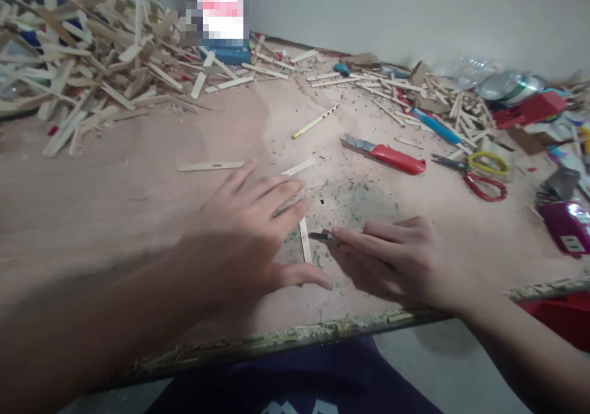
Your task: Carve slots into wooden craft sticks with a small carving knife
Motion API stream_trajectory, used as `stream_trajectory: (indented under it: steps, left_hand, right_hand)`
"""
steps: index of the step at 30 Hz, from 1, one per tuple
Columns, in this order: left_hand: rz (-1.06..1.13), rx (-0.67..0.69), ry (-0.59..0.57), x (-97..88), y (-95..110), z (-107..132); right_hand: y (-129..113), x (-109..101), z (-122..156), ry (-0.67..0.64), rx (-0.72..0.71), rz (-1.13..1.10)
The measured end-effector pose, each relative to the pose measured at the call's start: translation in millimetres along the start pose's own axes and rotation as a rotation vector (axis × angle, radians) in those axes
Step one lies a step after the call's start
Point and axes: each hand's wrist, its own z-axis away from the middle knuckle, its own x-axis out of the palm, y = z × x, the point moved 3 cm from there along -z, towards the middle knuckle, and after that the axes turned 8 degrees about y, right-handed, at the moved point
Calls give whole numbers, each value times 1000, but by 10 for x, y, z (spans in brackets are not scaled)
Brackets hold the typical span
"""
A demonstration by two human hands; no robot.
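Note:
My left hand [253, 217] lies over the middle of the work area with its fingers stretched and spread. Beneath and around it are wooden craft sticks: one pale stick [305, 242] runs down between its thumb and fingers, and another stick [299, 167] pokes out past the fingertips. My right hand [391, 254] is closed in a pinch around a thin tool with a dark metal tip [319, 236], most of it hidden by the fingers. That tip points left, at or very near the pale stick's edge. Beyond the left hand lies a separate craft stick [209, 166].
A red utility knife [399, 159], scissors [485, 184] with yellow and red handles, and a yellow pencil [316, 122] lie farther out. Stick heaps [106, 64] fill the back left. A purple tape measure [565, 226] sits at right. Green scraps dot the wooden tabletop [138, 217].

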Motion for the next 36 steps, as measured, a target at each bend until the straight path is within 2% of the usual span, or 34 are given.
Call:
stream_trajectory:
  steps: [3, 8, 11, 15, 19, 24, 28, 36]
  left_hand:
    - [-1, 44, 39, -50, -58, -6]
    - [100, 206, -65, 73, -164, 68]
    - [113, 248, -80, 54, -131, 54]
    - [137, 233, -116, -9, -59, 33]
    - [148, 178, -146, 1, -57, 49]
    - [132, 249, -91, -48, 3, 36]
    - [124, 229, -144, -78, 51, 52]
    - [156, 197, -115, -83, 50, 75]
  right_hand:
    - [14, -41, -5, -10, 15, -14]
    - [-35, -200, -28, -103, 26, -18]
    - [-119, -271, -4, -144, 62, -25]
    - [-189, -303, 106, -103, 119, -48]
    - [-155, -253, 192, -84, 165, -76]
    - [-129, -157, 142, -81, 184, -118]
    - [-125, -135, 124, -71, 203, -141]
    - [-74, -139, 159, -80, 168, -163]
